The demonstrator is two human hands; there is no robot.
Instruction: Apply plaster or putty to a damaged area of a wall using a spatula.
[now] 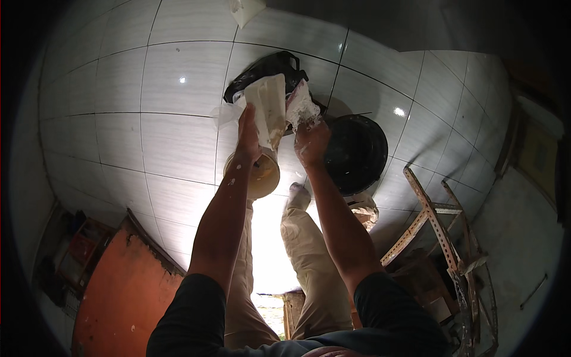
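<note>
"Dark shirt [392, 309] cloth spans the bottom edge, nearest the camera, and your 2 bare forearms [220, 220] reach up from its sleeves. What is at your left hand [248, 137]?"

"It lies along the left edge of a pale oblong piece [266, 107], fingers fairly straight; how firmly you grip, I cannot tell. That piece slants, its stained lower end over your cream bucket [269, 181]."

"And your right hand [311, 143]?"

"Closed, flecked with white, around the lower end of a lumpy white-coated piece [303, 107], just right of the pale oblong piece."

"What surrounds your hands?"

"Behind both pieces, a black plastic bag [256, 72]; clear plastic [225, 115] pokes out at left. Right of your right hand sits a round black basin [357, 149]. Lower down, your light trousers [315, 256] and 1 foot [299, 193] on grey tiles [178, 71]."

"Farther out?"

"A whitish bag [247, 11] at the top edge. To your right, a spotted, ladder-like frame [426, 205]; at lower left, a worn orange panel [128, 285]."
</note>
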